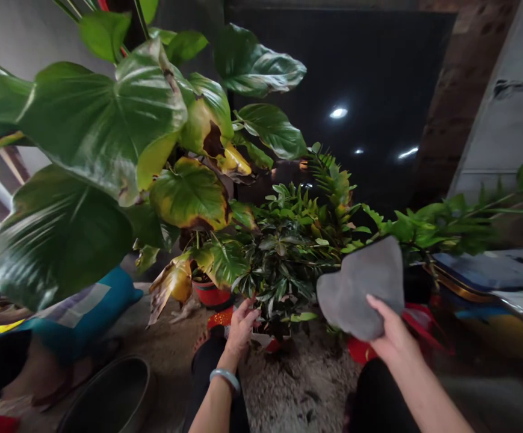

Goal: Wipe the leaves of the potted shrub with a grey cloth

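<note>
My right hand point(390, 331) grips a flat grey cloth point(365, 285), with the thumb lying across its front face. The cloth is spread out in front of the green foliage on the right. My left hand point(242, 328), with a pale bangle on the wrist, is at the lower left side of a small dark-leaved plant point(283, 252). Its fingers are bent together against the low leaves and seem to pinch one; the fingertips are partly lost among the foliage. The small plant's pot is mostly hidden below the leaves.
A large-leaved plant point(103, 114) with yellowed, browned leaves overhangs the left, in a red pot point(211, 294). A dark basin point(108, 394) lies at lower left, near another person's leg and a teal bag point(80, 319). A dark glossy panel point(369, 66) stands behind.
</note>
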### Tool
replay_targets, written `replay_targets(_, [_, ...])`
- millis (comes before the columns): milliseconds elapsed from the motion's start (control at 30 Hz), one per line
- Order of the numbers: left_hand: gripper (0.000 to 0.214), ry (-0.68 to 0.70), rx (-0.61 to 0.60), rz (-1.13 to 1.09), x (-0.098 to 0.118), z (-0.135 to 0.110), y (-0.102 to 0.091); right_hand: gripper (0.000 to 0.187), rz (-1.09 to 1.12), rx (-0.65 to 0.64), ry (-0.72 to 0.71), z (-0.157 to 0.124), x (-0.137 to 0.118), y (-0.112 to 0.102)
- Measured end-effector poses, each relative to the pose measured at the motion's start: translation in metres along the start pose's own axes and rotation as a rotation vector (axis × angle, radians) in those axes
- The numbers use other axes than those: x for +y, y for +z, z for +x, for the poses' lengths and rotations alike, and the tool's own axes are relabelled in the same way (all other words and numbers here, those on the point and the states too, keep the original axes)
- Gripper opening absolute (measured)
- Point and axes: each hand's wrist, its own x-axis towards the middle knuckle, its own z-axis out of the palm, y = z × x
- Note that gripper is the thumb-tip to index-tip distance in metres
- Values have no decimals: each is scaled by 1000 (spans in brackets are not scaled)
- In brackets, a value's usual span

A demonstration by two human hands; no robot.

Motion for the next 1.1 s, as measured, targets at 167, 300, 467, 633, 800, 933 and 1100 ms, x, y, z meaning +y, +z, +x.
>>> replay_targets(167, [55,5,8,12,-2,2,-3,21,-250,-218,488,-44,73,-47])
replay_targets(300, [57,-1,-1,22,-4,4,-2,30,-270,-322,479,-63,56,-36])
replay_targets(467, [59,-3,4,-8,-4,2,-2,34,12,-186,75,-33,-7,23])
replay_targets(633, [59,6,-1,-9,-5,1,-4,22,4,-117,263,-34,28,21])
replay_targets(800, [50,28,-48,-1,-5,3,-6,29,-233,-285,490,-79,69,-5])
replay_targets(933, [41,49,-91,-37,-6,1,-5,35,-131,-361,245,-74,27,27])
replay_targets(1100, [50,22,-16,-56,-11,2,-6,28,53,-218,146,-39,9,60])
